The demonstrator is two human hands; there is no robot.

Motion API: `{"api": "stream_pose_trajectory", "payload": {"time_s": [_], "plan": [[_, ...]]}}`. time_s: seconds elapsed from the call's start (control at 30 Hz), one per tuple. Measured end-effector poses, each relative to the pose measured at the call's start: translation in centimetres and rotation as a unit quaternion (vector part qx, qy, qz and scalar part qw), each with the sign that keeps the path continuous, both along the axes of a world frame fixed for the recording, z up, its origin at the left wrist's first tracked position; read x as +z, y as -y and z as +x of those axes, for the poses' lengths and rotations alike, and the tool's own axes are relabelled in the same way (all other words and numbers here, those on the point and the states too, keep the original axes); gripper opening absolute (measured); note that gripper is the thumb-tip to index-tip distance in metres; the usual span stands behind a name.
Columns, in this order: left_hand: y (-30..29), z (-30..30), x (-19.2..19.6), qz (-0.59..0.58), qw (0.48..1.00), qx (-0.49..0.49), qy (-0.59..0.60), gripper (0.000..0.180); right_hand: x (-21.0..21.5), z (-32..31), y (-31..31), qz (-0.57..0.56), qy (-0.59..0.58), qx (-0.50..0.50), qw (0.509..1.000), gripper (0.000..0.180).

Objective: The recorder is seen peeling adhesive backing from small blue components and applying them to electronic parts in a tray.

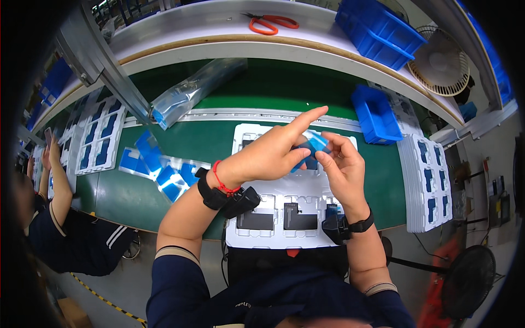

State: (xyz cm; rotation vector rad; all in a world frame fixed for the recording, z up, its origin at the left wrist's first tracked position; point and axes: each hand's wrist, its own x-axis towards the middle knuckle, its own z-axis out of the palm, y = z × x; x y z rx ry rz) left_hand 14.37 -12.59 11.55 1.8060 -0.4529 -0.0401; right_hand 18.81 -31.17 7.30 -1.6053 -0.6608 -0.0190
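Note:
A small piece of translucent blue film (316,142) is stretched between my hands above the white tray. My right hand (345,170) pinches its right side with thumb and fingertips. My left hand (273,152) holds the other side by the thumb, its index finger extended outward and its remaining fingers hidden. Beneath them, the white moulded tray (279,240) carries black flat batteries; one battery (299,217) lies in the near middle pocket and another battery (255,220) in the near left pocket. My hands and wrist devices cover part of the tray.
Blue film sheets (164,169) lie left of the tray, near a clear plastic bag (197,90). A blue bin (377,117) and stacked trays (414,186) stand right. Red-handled scissors (268,23) and a blue crate (377,33) rest on the shelf. A co-worker (54,186) sits left.

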Motion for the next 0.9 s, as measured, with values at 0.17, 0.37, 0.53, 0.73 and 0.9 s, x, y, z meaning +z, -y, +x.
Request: {"api": "stream_pose_trajectory", "payload": {"time_s": [0.17,0.37,0.53,0.73,0.9], "plan": [[0.1,0.3,-0.7,-0.022,1.000,-0.002,0.019,0.051,0.6,-0.7,0.7,-0.051,0.094,-0.059,0.992,0.015],[0.1,0.5,-0.8,0.015,0.999,0.025,-0.014,0.012,0.9,-1.4,0.9,-0.019,0.183,-0.133,0.974,0.011],[-0.1,0.5,-0.5,0.167,0.975,0.109,0.095,0.027,0.4,-0.6,2.0,0.189,0.045,-0.055,0.979,0.009],[-0.6,1.1,-0.8,0.164,0.962,0.180,0.122,0.030,1.9,-0.3,3.8,0.310,-0.063,-0.020,0.948,0.038],[-0.3,0.9,-1.1,0.090,0.982,0.114,0.120,0.027,1.8,-1.9,1.9,0.123,-0.069,0.002,0.990,0.063]]}}
